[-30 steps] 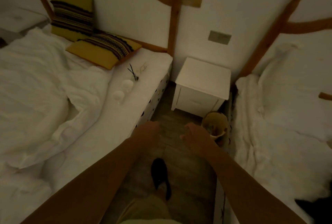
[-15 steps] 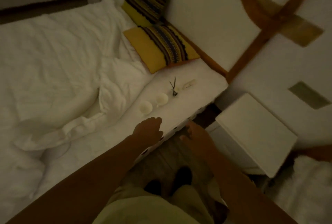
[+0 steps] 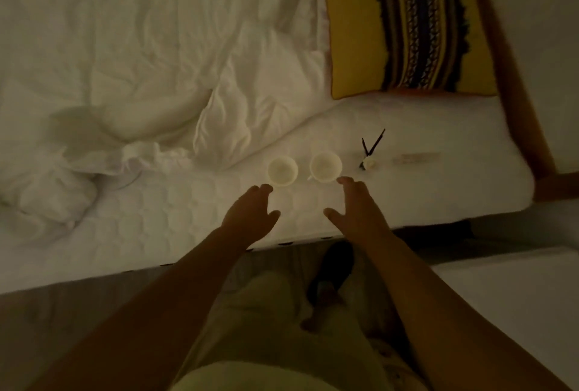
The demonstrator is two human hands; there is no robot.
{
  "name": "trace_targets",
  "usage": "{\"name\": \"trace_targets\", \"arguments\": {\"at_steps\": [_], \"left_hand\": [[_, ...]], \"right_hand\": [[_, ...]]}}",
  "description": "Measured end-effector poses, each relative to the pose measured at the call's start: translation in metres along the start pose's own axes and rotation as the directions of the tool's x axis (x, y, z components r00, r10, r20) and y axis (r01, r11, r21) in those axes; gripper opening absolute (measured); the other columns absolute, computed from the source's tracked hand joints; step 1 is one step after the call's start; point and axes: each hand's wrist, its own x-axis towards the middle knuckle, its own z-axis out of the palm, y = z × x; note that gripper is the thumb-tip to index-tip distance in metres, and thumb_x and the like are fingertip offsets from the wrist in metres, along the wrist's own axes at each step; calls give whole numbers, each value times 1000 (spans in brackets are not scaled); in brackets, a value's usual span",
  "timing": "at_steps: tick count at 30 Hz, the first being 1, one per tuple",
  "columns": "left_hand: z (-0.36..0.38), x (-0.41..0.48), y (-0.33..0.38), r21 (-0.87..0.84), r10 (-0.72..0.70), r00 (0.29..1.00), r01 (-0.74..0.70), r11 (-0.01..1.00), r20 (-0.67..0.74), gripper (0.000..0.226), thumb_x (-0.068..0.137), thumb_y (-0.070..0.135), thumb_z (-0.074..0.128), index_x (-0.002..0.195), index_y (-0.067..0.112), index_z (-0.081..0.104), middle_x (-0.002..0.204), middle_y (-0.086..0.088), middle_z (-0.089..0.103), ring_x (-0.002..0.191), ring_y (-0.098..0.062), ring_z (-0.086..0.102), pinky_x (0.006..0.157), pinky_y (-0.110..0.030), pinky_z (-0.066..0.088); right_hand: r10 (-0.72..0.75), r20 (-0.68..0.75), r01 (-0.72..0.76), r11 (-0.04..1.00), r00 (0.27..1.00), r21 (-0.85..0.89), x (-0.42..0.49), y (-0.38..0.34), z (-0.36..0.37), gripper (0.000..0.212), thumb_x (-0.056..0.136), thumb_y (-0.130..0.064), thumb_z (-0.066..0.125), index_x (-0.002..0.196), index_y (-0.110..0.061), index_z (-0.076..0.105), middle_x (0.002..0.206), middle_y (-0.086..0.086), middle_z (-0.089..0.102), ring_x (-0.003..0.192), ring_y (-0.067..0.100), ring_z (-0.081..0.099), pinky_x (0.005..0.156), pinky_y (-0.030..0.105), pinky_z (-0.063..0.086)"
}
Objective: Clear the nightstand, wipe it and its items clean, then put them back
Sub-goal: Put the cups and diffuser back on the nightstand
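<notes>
Dim bedroom. On the white quilted mattress, right of the rumpled white duvet and below the yellow striped cushion, two small round white cups sit side by side. A black forked stick item lies just beside them. The white nightstand worktop shows as a corner only, lower right.

My left hand & right hand are both spread loosely, holding nothing, fingertips just short of one cup each.

Probably the put-back step. Take one cup per hand by the wall, keep it upright, lift straight off the soft bedding w/o knocking its neighbour.

Vs. 0.5 s ago: hands were at the bed edge, now nearly at the cups.
</notes>
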Motion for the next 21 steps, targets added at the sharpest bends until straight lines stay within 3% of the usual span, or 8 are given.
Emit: {"name": "trace_targets", "arguments": {"at_steps": [5,9,11,15,19,21], "left_hand": [[43,63,12,-39,-93,992,90,995,-87,79,83,33,71,146,17,27,141,-15,38,123,-34,47,96,-45,47],[69,121,-2,-67,-113,990,107,992,-86,103,77,33,77,152,24,7,157,-14,4,141,-40,18,105,-55,37],[81,143,-11,-37,-83,993,80,996,-86,112,74,35,80,152,30,1,159,-9,-4,144,-39,11,106,-59,34],[104,174,-22,18,11,990,-8,1000,-139,112,68,35,83,149,36,5,156,-9,6,141,-40,21,100,-60,41],[114,184,-18,25,46,960,-41,999,-275,95,68,22,83,142,33,24,139,-12,27,124,-37,38,88,-50,51],[114,185,-14,61,79,960,-65,996,-268,93,67,20,82,141,33,26,135,-12,29,122,-36,39,84,-47,52]], "right_hand": [[-97,30,99,991,995,-95,73,39,13,85,81,-39,73,148,-20,23,147,11,29,128,30,42,93,42,50],[-187,-50,174,965,981,-194,123,52,45,97,80,-36,74,153,-22,10,155,14,17,138,34,29,100,45,46],[-239,-77,205,930,968,-305,141,58,61,104,77,-38,76,154,-23,7,156,17,16,142,37,23,105,47,42],[-249,-101,190,897,963,-398,169,72,88,106,74,-35,79,154,-23,11,156,16,18,140,38,23,104,46,42],[-219,-175,148,925,960,-350,173,76,98,97,66,-23,83,147,-25,30,142,12,34,120,32,40,75,38,54],[-187,-204,122,948,961,-293,165,78,98,97,64,-24,84,145,-25,31,139,12,35,118,31,41,70,37,55]]}}
